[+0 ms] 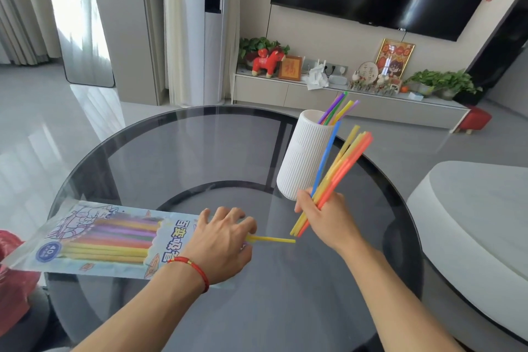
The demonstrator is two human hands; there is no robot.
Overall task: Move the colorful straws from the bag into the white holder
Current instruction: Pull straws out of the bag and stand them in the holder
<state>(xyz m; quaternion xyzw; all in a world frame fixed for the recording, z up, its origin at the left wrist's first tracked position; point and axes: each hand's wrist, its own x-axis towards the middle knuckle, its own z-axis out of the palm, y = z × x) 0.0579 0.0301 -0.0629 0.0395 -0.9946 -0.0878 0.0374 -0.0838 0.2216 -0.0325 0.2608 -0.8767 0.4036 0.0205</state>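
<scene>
Left hand (221, 240) pins bag (94, 237); right hand (321, 216) grips mixed-color straws (340, 168).

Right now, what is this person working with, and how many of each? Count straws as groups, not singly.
Bag: 1
White holder: 1
Straw groups: 4 (bagged straws, holder straws, bunch in the right hand, yellow straw at the left hand)
Total: 6
</scene>
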